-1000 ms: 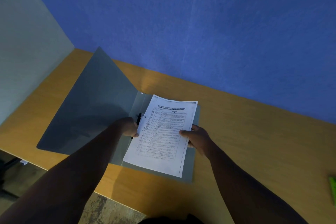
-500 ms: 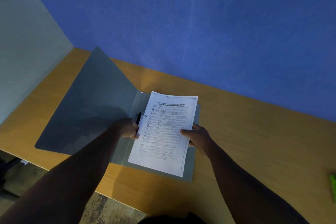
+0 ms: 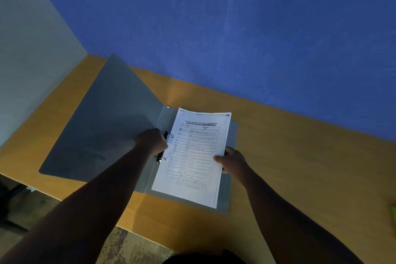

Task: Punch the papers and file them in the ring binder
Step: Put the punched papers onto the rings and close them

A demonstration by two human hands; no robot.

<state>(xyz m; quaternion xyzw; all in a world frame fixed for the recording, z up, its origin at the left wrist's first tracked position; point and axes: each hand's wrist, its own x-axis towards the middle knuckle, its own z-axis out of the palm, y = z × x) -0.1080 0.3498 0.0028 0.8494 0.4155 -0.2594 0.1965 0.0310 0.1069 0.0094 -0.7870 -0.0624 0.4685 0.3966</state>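
A grey ring binder (image 3: 102, 130) lies open on the wooden desk, its front cover spread to the left. A stack of white printed papers (image 3: 197, 156) lies on the binder's right half, its left edge at the metal ring mechanism (image 3: 164, 148). My left hand (image 3: 152, 140) rests at the rings and pinches the papers' left edge. On the other side, my right hand (image 3: 230, 159) grips the right edge of the stack with its thumb on top. The punched holes are hard to make out.
The desk (image 3: 300, 167) runs right under a blue partition wall (image 3: 235, 38); a grey panel (image 3: 27, 49) closes the left side. A green object (image 3: 393, 214) shows at the right edge. The desk's front edge drops to the floor (image 3: 120, 248).
The papers have shifted slightly right and squared up over the binder's right half. Both hands stay on the stack's edges.
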